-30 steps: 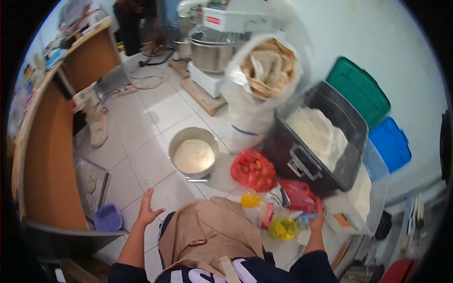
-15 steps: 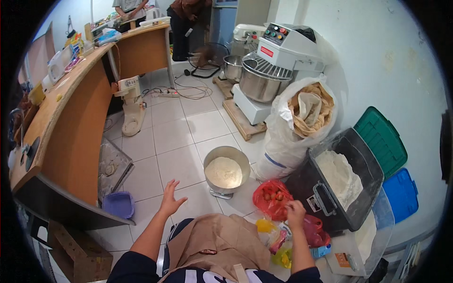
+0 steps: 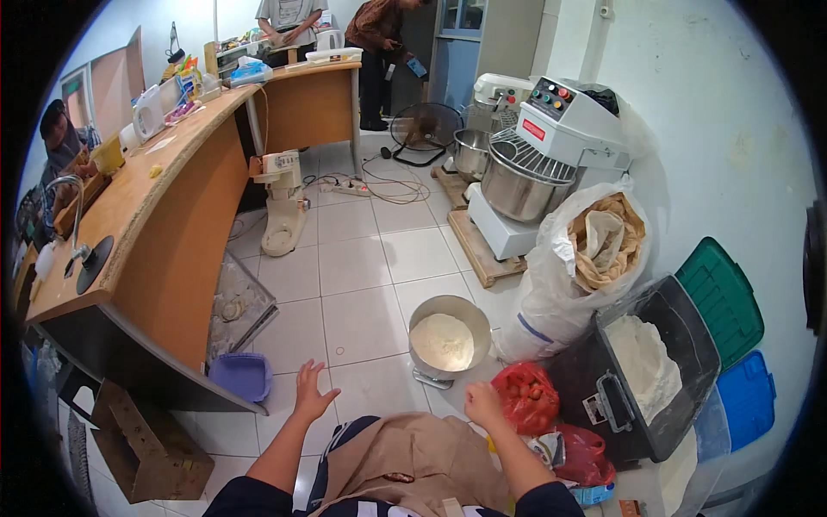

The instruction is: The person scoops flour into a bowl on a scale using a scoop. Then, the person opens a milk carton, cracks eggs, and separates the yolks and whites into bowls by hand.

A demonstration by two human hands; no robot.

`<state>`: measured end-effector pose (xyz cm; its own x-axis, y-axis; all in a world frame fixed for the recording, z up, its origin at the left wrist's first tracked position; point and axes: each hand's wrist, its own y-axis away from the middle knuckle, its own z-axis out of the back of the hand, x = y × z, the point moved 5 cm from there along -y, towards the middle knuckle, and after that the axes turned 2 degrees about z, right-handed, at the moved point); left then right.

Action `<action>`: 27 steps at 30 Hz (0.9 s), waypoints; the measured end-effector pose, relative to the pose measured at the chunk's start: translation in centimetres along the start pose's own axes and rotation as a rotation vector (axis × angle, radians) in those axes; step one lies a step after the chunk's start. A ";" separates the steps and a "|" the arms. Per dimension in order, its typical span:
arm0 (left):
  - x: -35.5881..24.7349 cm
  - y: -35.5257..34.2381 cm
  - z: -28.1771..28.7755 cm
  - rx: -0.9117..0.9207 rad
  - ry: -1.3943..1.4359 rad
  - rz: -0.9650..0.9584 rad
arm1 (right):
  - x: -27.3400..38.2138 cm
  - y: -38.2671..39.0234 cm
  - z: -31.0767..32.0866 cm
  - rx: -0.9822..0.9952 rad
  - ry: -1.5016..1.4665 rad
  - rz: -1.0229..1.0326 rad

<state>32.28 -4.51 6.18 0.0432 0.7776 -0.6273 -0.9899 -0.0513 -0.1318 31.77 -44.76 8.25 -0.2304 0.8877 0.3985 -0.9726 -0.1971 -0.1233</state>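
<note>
A round steel bowl (image 3: 448,338) stands upright on the tiled floor (image 3: 353,293) just below the centre of the frame, its open mouth facing straight up toward the camera. Being round, it has no long axis across the floor; its only axis runs vertically. The metal walls are shiny, and a pale, off-white mound of flour or dough fills the bottom. It seems to rest on a small flat base that shows at its lower edge.

The right hand (image 3: 484,403) hovers just below and to the right of the bowl, near its rim but not touching it, fingers curled loosely inward and gripping nothing. The left hand (image 3: 310,395), left of centre in the lower frame, is held above the floor with fingers spread wide and empty.

Just right of the right hand lies a red mesh bag (image 3: 527,396); beyond it, a black bin (image 3: 663,379) holds white flour.
</note>
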 end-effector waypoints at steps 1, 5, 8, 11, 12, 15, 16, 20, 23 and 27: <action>0.6 0.3 0.6 -0.044 -0.064 0.042 | 1.1 1.4 -0.3 -0.035 -0.040 0.159; 0.4 0.3 2.8 -0.150 -0.086 0.064 | 0.7 7.9 -4.8 0.416 -0.358 0.244; 0.0 0.0 4.3 -0.192 -0.097 0.089 | -2.7 11.0 -8.2 0.798 -0.649 0.066; 0.3 -0.3 5.3 -0.194 -0.113 0.118 | -6.2 11.3 -6.9 0.727 -0.370 -0.095; 0.8 -0.3 5.6 -0.217 -0.102 0.160 | -7.0 11.3 -6.2 0.649 -0.236 -0.090; 2.9 -0.9 6.3 -0.288 -0.069 0.196 | -8.8 12.2 -5.7 0.544 -0.145 -0.105; 3.8 -1.0 6.6 -0.332 -0.049 0.197 | -9.2 12.6 -6.0 0.527 -0.188 -0.124; 5.9 -1.1 7.3 -0.368 -0.015 0.252 | -9.3 14.8 -7.3 0.651 -0.331 -0.227; 6.3 -0.6 7.4 -0.378 -0.042 0.315 | -10.6 15.9 -8.9 0.554 -0.440 -0.341; 7.2 -0.1 6.8 -0.368 0.016 0.374 | -11.1 16.0 -9.2 0.444 -0.488 -0.358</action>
<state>31.81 5.35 6.91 -0.2993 0.6543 -0.6944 -0.8254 -0.5427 -0.1556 19.03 -53.97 -6.57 0.2154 0.6640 0.7160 -0.8878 -0.1723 0.4269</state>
